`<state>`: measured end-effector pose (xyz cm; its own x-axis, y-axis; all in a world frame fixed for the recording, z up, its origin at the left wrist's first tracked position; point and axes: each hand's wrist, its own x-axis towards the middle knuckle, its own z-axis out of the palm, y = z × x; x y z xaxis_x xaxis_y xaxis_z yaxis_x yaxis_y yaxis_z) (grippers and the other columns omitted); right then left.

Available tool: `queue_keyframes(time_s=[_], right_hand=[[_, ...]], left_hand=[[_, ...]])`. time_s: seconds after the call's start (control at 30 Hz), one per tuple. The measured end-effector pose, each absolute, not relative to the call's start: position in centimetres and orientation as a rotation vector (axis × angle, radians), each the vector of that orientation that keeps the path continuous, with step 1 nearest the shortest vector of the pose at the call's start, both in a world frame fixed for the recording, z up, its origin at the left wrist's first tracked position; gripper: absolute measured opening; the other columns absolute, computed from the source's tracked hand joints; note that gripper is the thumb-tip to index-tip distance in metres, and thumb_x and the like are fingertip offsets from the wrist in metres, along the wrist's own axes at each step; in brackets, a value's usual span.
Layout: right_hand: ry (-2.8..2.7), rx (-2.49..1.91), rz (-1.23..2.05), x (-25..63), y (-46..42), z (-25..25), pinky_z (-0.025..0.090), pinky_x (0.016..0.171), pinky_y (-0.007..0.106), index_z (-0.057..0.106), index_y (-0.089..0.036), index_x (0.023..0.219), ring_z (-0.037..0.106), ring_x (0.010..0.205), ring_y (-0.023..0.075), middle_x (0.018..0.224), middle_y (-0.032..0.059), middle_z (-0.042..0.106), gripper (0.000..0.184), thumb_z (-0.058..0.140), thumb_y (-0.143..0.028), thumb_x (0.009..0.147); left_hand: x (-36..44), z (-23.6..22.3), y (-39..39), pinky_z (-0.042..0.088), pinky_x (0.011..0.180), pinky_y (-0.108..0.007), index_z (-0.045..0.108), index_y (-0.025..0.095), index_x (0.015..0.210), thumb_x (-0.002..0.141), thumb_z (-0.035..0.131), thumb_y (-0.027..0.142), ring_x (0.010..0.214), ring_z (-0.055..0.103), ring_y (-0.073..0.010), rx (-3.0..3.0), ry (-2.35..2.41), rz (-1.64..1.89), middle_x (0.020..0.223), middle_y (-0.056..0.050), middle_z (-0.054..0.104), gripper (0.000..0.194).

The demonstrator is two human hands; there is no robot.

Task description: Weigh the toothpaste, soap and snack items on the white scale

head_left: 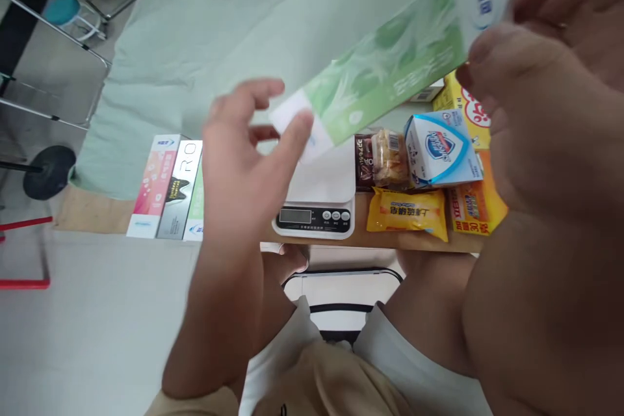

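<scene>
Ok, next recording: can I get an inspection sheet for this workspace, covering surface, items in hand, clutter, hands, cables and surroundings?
Surface: creased pale green cloth over a table with a brown front edge.
Items in hand: long green-and-white box, slanted above a white scale; no digits readable.
Clutter: pink-and-white box and silver box left of the scale; blue-and-white box, yellow packet and wrapped brown item right of it.
Hands: right hand grips the box's upper end; left hand is at the lower end, grip unclear.
Cables: nothing seen.
Surroundings: blue-seated stool, metal frames, round black base.
</scene>
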<state>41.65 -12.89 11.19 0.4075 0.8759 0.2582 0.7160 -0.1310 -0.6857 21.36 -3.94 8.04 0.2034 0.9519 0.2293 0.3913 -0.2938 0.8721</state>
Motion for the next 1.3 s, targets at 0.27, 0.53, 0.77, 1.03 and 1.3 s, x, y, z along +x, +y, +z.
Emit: queue_keyframes(time_s=[0.27,0.53,0.77,1.03,1.3], right_hand=[[-1.327,-2.071,0.397,35.8,-9.1,7.8,0.053,0.113,0.051,0.061,-0.022,0.138,0.06,0.138,0.0293,0.143,0.0121,0.065,0.049,0.066,-0.036,0.092],[-1.368,-2.138,0.525,34.6,-8.1,6.5,0.049,0.122,0.057,0.057,-0.025,0.141,0.054,0.147,0.0319,0.156,0.0132,0.053,0.055,0.068,-0.037,0.088],[-1.421,-2.153,0.453,34.8,-8.1,5.9,0.053,0.117,0.061,0.06,-0.026,0.141,0.053,0.148,0.0353,0.158,0.0171,0.051,0.058,0.068,-0.042,0.086],[-1.364,-2.124,0.502,34.6,-7.3,4.8,0.055,0.113,0.061,0.061,-0.028,0.136,0.065,0.131,0.0343,0.144,0.0142,0.059,0.054,0.069,-0.041,0.084],[-1.676,-1.725,0.479,30.9,-6.5,5.7,0.051,0.119,0.053,0.059,-0.032,0.134,0.042,0.156,0.0286,0.155,0.012,0.05,0.046,0.062,-0.037,0.089]], left_hand=[[15.6,5.7,-8.0,0.053,0.061,-0.034,0.073,0.025,0.11,0.09,0.071,0.042,0.069,0.067,-0.0181,1.773,1.429,0.52,0.106,-0.005,0.077,0.026],[14.0,5.2,-6.8,0.048,0.06,-0.035,0.072,0.023,0.109,0.092,0.066,0.045,0.05,0.051,-0.0109,1.816,1.416,0.543,0.099,-0.003,0.076,0.029],[12.7,4.8,-7.7,0.055,0.108,-0.046,0.063,0.024,0.136,0.083,0.079,0.04,0.135,0.06,-0.0322,2.098,1.148,0.575,0.143,-0.014,0.061,0.058],[13.0,3.2,-7.9,0.06,0.1,-0.041,0.056,0.024,0.146,0.089,0.07,0.02,0.122,0.066,-0.0286,2.314,0.955,0.502,0.141,-0.014,0.059,0.059],[9.5,5.8,-7.4,0.061,0.078,-0.037,0.058,0.031,0.147,0.074,0.072,0.01,0.106,0.065,-0.026,2.359,1.139,0.381,0.146,-0.013,0.046,0.078]])
